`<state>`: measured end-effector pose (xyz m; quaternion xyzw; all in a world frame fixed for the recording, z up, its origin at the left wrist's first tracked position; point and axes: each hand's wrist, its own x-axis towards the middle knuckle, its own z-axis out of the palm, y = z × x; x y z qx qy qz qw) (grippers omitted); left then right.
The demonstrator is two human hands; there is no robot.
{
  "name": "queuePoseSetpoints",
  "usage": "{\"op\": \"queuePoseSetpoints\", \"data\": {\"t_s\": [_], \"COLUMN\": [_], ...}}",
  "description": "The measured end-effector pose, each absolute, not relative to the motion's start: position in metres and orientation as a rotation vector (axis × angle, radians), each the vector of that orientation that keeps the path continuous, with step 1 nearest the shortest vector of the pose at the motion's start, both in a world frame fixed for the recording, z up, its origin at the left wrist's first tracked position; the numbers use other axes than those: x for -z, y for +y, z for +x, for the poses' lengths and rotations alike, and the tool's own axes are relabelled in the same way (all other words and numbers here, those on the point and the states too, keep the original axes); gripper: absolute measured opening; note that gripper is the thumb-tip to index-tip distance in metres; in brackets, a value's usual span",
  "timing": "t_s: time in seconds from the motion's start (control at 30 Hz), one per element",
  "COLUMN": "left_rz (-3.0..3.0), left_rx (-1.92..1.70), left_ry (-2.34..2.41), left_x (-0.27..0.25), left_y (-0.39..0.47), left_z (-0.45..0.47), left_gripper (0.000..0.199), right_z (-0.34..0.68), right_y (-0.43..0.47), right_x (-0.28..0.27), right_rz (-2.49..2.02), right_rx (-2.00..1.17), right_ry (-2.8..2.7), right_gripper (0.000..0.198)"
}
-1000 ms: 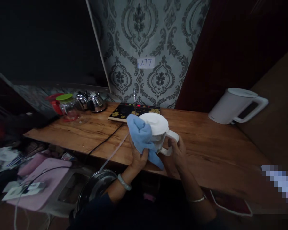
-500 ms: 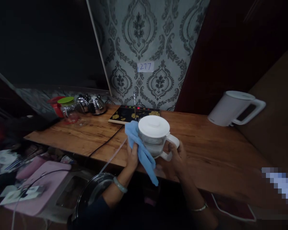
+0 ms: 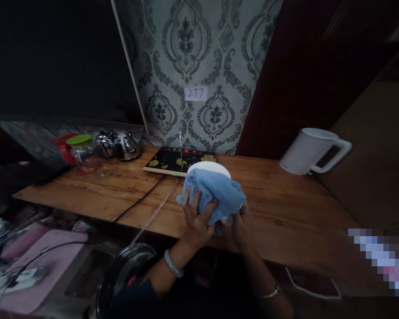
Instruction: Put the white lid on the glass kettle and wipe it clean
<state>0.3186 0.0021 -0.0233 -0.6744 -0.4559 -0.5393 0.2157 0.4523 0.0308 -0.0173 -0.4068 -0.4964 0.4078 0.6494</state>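
Above the wooden table's front edge, a blue cloth covers most of a glass kettle with a white lid. Only the far rim of the lid shows, along with a bit of the kettle under the cloth. My left hand presses the cloth to the near left side, its fingers bent into the fabric. On the right, my right hand is closed at the kettle's handle, which the cloth mostly hides.
Behind the kettle lies a black hot plate with a thin spout. At the left stand steel kettles and a glass jug with a green lid. A white electric kettle stands right. Below left is a dark round bin.
The blue cloth has moved from the kettle's left side across its front and over its lid, with my left hand going along to the right. The view has shifted slightly.
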Motion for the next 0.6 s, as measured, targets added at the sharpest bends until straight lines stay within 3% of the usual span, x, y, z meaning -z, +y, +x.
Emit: {"op": "queuePoseSetpoints", "data": {"t_s": [0.17, 0.3, 0.43, 0.6], "left_rz": [-1.925, -2.043, -2.024, -1.479], "left_rx": [1.257, 1.288, 1.783, 2.538], "left_ry": [-1.200, -1.226, -1.399, -1.971], "left_x": [0.056, 0.074, 0.075, 0.043], "left_y": [-0.007, -0.013, -0.022, -0.014], "left_z": [0.304, 0.286, 0.277, 0.265], "left_gripper": [0.050, 0.044, 0.043, 0.038], "right_z": [0.451, 0.452, 0.453, 0.454], "right_y": [0.033, 0.032, 0.033, 0.035], "right_x": [0.018, 0.019, 0.019, 0.021], "right_rz": [-0.835, -0.930, -0.990, -0.979], "right_rx": [-0.945, -0.966, -0.996, -0.965], "right_ry": [-1.121, -1.114, -1.093, -1.128], "right_gripper": [0.042, 0.035, 0.039, 0.039]}}
